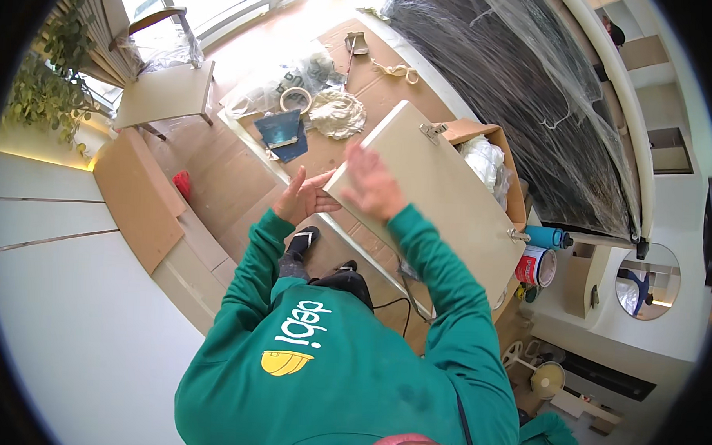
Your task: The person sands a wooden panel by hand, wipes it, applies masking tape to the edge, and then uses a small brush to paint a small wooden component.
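Observation:
A cream cabinet door [443, 190] with metal hinges lies flat in front of me and to the right. My right hand [371, 185] is over its left end, with the fingers stretched out flat and smeared by motion. Whether the palm touches the surface, I cannot tell. My left hand [303, 199] is at the door's near left corner, palm turned up, with thumb and fingers apart. Its fingertips reach the edge, and I cannot tell whether they bear any weight. Neither hand grips anything.
Beyond the door, cardboard [338, 65] holds sandpaper sheets [282, 134], a tape roll [296, 100], a pale cloth [338, 114] and a brush [351, 57]. At right are an open carton [484, 137], a paint can [535, 266] and a blue bottle [547, 237]. A chair [168, 90] stands far left.

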A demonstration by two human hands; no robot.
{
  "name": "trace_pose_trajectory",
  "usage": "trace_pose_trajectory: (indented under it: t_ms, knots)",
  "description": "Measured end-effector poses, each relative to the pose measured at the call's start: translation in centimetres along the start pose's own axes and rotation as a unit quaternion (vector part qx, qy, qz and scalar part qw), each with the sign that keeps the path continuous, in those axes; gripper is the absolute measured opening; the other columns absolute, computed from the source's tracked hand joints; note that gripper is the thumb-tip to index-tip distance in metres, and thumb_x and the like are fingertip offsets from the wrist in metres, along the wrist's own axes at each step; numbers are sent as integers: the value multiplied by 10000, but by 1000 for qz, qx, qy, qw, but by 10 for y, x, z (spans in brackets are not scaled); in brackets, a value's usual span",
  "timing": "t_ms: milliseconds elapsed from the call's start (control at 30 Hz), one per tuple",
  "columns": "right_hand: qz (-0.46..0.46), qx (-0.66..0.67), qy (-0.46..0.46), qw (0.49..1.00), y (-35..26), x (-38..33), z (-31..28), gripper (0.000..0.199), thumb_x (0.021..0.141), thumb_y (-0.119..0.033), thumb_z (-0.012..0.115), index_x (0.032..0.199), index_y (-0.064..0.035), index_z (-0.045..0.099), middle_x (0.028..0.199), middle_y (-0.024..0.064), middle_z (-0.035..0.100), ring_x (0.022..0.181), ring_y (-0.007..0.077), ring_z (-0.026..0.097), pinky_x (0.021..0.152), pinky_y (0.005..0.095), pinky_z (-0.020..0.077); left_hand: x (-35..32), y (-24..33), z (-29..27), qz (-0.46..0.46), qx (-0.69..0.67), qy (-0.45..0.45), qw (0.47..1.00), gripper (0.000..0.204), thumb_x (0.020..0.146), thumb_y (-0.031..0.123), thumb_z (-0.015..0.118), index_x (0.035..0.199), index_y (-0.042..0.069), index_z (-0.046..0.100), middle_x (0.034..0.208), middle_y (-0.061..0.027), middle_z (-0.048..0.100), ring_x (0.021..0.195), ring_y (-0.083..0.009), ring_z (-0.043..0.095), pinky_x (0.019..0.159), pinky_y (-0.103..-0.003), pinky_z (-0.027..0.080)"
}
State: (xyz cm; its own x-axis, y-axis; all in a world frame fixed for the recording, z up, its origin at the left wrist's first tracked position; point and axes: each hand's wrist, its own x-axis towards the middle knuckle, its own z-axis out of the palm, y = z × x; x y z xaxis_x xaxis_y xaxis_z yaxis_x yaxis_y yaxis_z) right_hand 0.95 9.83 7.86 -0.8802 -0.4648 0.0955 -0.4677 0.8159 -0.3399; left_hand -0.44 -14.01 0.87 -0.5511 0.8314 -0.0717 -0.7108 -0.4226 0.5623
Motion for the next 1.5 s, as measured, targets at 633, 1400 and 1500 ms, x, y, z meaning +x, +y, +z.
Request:
trace_pose_trajectory:
  t_ms: [633,1400,1500]
  knots:
    - [51,142,71,986,-95,-67,-36,476,895,-197,688,1333,-39,590,1455,204,495,1360,377,464,1121,472,400,15,8,4,-6,-120,-51,991,1183,830,917,224,1561,-12,246,1537,-214,410,1374,-332,468,1165,-449,337]
    - [748,-236,269,559,19,-497,-41,744,947,-424,604,1470,57,384,1538,313,341,1468,453,262,1205,538,200,38,17,35,-65,-23,65,996,1096,895,836,309,1530,-57,280,1487,-180,474,1301,-321,534,1073,-462,444]
    - [597,-222,370,676,30,-415,-52,690,917,-274,626,1460,71,375,1524,352,329,1448,506,260,1199,560,202,39,22,20,-68,88,101,989,1062,908,829,272,1532,-30,308,1495,-180,468,1294,-313,540,1058,-428,456]
